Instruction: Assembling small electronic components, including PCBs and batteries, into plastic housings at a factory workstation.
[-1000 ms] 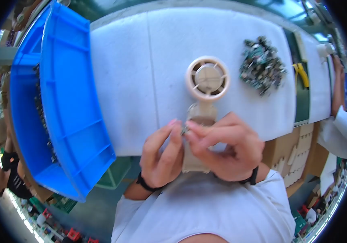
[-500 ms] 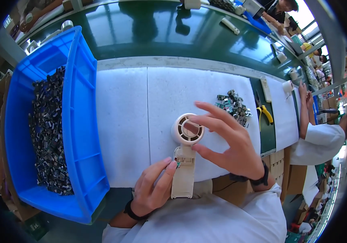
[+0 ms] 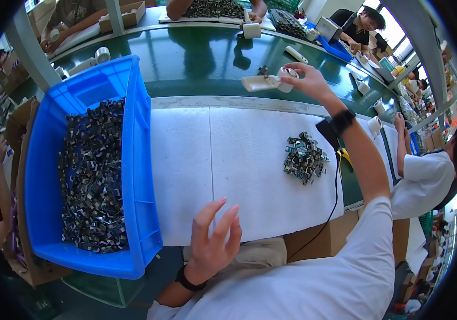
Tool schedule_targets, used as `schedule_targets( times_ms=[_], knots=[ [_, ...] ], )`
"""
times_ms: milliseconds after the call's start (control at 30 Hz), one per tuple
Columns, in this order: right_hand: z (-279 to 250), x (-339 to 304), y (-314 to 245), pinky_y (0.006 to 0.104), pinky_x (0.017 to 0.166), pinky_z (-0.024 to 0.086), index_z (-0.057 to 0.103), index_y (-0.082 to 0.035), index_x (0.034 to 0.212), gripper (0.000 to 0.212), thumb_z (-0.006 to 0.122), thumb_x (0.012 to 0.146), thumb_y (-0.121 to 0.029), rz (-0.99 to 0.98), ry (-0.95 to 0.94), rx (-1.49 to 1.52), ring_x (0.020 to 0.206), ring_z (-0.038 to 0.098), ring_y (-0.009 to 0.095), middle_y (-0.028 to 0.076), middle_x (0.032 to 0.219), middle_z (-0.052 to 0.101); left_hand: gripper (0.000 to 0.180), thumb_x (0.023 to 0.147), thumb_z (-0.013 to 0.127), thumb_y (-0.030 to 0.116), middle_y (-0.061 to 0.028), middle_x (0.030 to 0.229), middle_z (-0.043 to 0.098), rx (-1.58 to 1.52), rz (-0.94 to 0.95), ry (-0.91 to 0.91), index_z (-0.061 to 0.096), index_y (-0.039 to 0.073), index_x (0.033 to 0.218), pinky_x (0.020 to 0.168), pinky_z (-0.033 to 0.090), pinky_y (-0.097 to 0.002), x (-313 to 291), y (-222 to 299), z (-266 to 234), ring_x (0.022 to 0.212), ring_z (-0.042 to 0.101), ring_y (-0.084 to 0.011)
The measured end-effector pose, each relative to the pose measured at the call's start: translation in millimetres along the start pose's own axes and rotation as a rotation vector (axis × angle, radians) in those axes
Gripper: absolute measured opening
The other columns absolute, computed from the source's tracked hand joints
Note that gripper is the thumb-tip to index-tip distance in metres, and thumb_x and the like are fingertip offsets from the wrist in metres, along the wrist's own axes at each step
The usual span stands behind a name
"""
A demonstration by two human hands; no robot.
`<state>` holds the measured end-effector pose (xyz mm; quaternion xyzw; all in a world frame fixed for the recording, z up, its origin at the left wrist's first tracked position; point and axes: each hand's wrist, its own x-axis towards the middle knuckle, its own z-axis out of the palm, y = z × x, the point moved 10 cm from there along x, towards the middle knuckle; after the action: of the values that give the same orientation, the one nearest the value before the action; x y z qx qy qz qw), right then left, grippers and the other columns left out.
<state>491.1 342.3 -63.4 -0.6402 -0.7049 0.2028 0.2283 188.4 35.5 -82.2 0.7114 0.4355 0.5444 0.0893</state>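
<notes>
My right hand is stretched out over the green work surface. Its fingers grip the round head of a cream handheld fan, whose handle points left. A small dark part sticks up near the joint of head and handle. Over the front of the white foam mat hovers my left hand, fingers apart and nothing in them. To its upper right, a pile of small circuit boards lies on the mat.
A deep blue bin full of small circuit boards stands left of the mat. Yellow-handled pliers lie partly behind my right forearm. More cream fan parts sit on the green surface. Co-workers sit across and to the right; a metal post rises far left.
My right hand has carried the fan forward and up from the mat to over the green surface. The left hand has let go of its handle and opened. The view has shifted.
</notes>
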Motion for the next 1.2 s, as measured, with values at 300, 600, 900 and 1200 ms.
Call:
schedule_targets(
  times_ms=[300,600,900,1200],
  knots=[
    [-3.3,-33.9,-16.1,0.032,0.081,0.055,0.065,-0.007,0.123,0.049,0.073,0.088,-0.04,-0.098,-0.009,-0.281,0.095,0.068,0.02,0.009,0.109,0.07,0.032,0.08,0.068,-0.006,-0.0193,0.116,0.061,-0.003,-0.01,-0.04,0.065,0.003,0.11,0.084,0.053,-0.0392,0.0,-0.3,3.0,0.101,0.062,-0.0345],
    [39.2,-152.0,-84.6,0.0384,0.081,0.054,0.071,-0.005,0.104,0.023,0.07,0.089,-0.023,-0.338,-0.261,-0.459,0.092,0.066,0.027,0.011,0.096,0.07,0.032,0.08,0.069,-0.004,-0.0176,0.114,0.061,0.117,0.055,-0.127,0.066,0.003,0.111,0.082,0.054,-0.0396,-1.3,9.0,10.3,0.099,0.062,-0.0345],
    [13.1,-166.2,-111.2,0.0363,0.078,0.054,0.07,-0.007,0.099,0.011,0.069,0.088,-0.01,-0.56,0.008,-0.166,0.088,0.066,0.026,0.009,0.094,0.069,0.028,0.084,0.066,-0.002,-0.0208,0.109,0.063,0.03,-0.123,-0.155,0.062,-0.002,0.112,0.087,0.051,-0.041,13.1,5.3,11.5,0.099,0.063,-0.0348],
    [47.6,-233.7,-156.0,0.0343,0.066,0.054,0.064,-0.007,0.105,0.017,0.068,0.089,-0.007,-0.602,-0.096,0.26,0.078,0.066,0.025,0.008,0.096,0.066,0.036,0.083,0.076,0.003,-0.0221,0.104,0.066,-0.042,-0.115,-0.182,0.064,0.0,0.117,0.076,0.054,-0.0332,46.3,14.0,24.5,0.086,0.067,-0.032]
  ],
)
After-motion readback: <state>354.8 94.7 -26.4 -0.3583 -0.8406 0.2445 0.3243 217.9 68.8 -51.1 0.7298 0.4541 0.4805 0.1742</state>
